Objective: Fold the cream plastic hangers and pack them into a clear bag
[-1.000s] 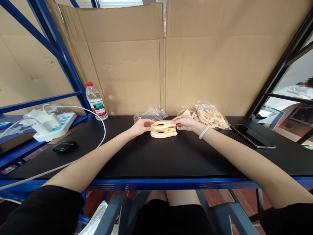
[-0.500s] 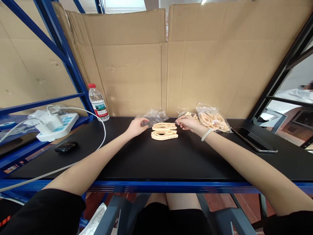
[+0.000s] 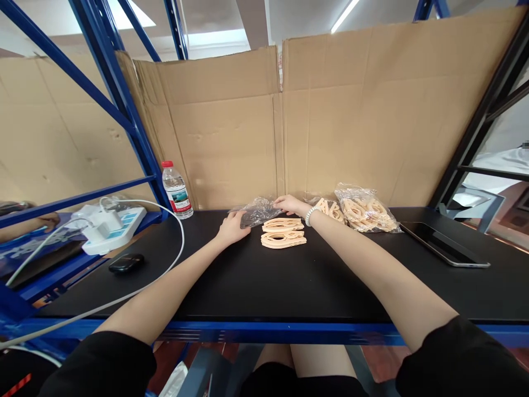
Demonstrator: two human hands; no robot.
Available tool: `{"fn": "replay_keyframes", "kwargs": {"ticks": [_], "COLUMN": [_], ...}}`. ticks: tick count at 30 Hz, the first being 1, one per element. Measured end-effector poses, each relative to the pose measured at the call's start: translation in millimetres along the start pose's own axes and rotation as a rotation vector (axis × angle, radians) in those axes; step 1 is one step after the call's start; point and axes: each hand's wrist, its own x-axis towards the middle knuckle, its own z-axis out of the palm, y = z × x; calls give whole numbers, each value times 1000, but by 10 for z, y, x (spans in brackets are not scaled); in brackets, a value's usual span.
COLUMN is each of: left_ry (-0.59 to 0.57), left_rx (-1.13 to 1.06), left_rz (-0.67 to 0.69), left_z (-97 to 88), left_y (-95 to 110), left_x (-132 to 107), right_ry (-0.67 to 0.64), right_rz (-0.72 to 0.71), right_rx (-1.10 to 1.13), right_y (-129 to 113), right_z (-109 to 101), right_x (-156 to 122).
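Observation:
A crumpled clear plastic bag (image 3: 259,212) lies near the cardboard wall, between my two hands. My left hand (image 3: 232,227) is closed on the bag's left edge, its fingertips partly hidden. At the opposite end, my right hand (image 3: 290,205) pinches the bag's right side. Just in front of the bag sit two small bundles of flat, peach-coloured looped pieces, a rear bundle (image 3: 283,224) and a front bundle (image 3: 283,239); their exact kind is unclear. More such pieces lie in an opened bag (image 3: 330,208) behind my right wrist and in a full clear bag (image 3: 367,212) beside it.
A water bottle (image 3: 177,190) stands at the back left. A white power strip (image 3: 115,231) with plugs, a white cable (image 3: 182,242) and a small black case (image 3: 126,263) are on the left. At right lies a tablet (image 3: 444,245). Another person's hand (image 3: 48,221) shows at far left.
My right hand has moved left, from beside the bundles to the plastic bag's right end. My left hand has closed on the bag's left edge. The camera has tilted up.

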Motion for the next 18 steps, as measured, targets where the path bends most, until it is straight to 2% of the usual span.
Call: {"fn": "replay_keyframes", "kwargs": {"ticks": [5, 9, 14, 18], "left_ry": [33, 52, 148, 265], "left_rx": [-25, -108, -282, -490], "left_rz": [27, 22, -48, -205], "left_z": [97, 107, -5, -97], "left_y": [12, 31, 39, 20], "left_x": [-34, -50, -55, -2], "right_ry": [12, -3, 94, 157], "right_rz": [42, 57, -59, -174], "right_rx": [77, 174, 319, 434], "right_y": [32, 62, -13, -99], "right_z": [-8, -64, -98, -230], "right_x": [29, 50, -9, -212]}}
